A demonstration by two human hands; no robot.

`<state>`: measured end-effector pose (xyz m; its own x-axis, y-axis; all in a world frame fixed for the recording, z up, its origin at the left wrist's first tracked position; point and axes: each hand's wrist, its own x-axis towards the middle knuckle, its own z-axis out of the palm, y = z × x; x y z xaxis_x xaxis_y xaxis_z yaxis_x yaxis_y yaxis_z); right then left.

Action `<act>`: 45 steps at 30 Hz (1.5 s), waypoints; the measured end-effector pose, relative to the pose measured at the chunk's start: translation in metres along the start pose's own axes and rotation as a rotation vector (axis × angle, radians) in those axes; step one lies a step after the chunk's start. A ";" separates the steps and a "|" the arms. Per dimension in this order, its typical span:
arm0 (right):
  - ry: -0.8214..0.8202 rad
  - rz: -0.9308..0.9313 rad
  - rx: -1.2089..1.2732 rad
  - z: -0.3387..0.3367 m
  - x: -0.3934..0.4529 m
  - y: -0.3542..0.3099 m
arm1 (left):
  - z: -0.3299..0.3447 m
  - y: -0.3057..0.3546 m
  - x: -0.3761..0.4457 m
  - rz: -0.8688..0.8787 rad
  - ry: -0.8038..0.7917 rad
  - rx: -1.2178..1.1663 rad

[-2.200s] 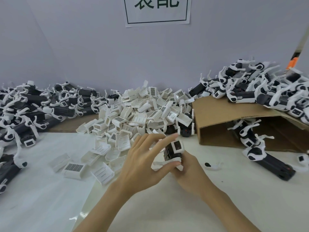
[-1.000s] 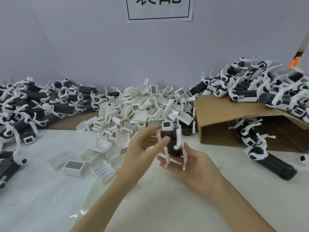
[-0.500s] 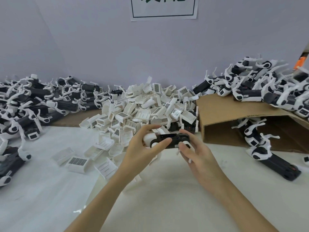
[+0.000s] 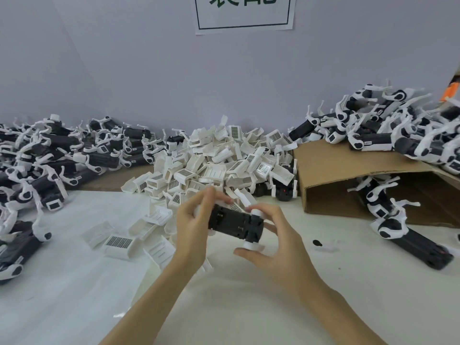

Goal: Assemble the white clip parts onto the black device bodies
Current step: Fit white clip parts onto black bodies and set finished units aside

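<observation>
1. The black device body (image 4: 234, 224) is an oblong block of matte black plastic with small recesses on its upper face. It is held roughly level above the worktop (image 4: 249, 307), between both hands.
2. The left hand (image 4: 196, 227) grips the left end of the body, fingers curled over the top and thumb on the near side. White plastic shows under its fingertips.
3. The right hand (image 4: 276, 242) pinches the right end of the body, where rounded white caps sit above and below the black housing. The index finger rests on the top cap and the thumb on the lower one.
4. The white clip parts (image 4: 224, 160) form a loose heap behind the hands. They are thin-walled, glossy, box-like shells. Several carry a rectangular dark grid panel; its detail cannot be read.
5. Loose shells lie scattered on the worktop to the left of the hands.
6. Assembled units (image 4: 62, 155), black bodies with curved white arms, are piled at far left.
7. A second pile of assembled units (image 4: 385, 135) lies on a brown corrugated cardboard box (image 4: 331, 165) at right; more units lie inside and in front of it.
8. The worktop has a smooth, white, sheet-like covering.
9. A white paper sign (image 4: 245, 13) with a dark rectangular border hangs on the pale wall. Its dark characters are cut off at the top edge and cannot be read.
</observation>
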<state>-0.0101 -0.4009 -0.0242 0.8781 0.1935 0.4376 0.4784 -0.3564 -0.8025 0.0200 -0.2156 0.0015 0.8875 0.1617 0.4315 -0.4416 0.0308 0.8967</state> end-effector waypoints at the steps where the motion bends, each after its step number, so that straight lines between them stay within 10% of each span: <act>1: -0.004 -0.015 -0.045 0.003 -0.002 -0.001 | 0.001 0.001 0.000 -0.038 0.083 -0.076; 8: -0.014 -0.002 -0.094 0.019 -0.005 -0.005 | -0.008 0.007 0.011 -0.123 0.120 -0.169; 13: 0.042 0.150 0.121 0.009 0.000 -0.002 | -0.013 -0.001 0.013 0.128 -0.107 0.246; 18: -0.012 0.255 0.435 0.004 0.012 0.002 | -0.013 -0.010 0.015 -0.034 0.089 0.210; 29: -0.149 0.108 -0.361 0.005 0.070 0.033 | -0.019 -0.005 0.018 -0.217 0.192 0.298; 38: 0.292 0.275 0.205 -0.013 0.035 0.026 | -0.010 -0.013 0.014 -0.114 0.107 0.389; 45: 0.292 0.454 0.842 -0.024 0.027 0.021 | -0.002 -0.005 0.006 -0.021 0.028 0.400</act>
<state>0.0232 -0.4253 -0.0196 0.9973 -0.0726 0.0097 0.0411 0.4451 -0.8945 0.0274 -0.2129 -0.0009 0.8895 0.1917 0.4147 -0.3325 -0.3511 0.8753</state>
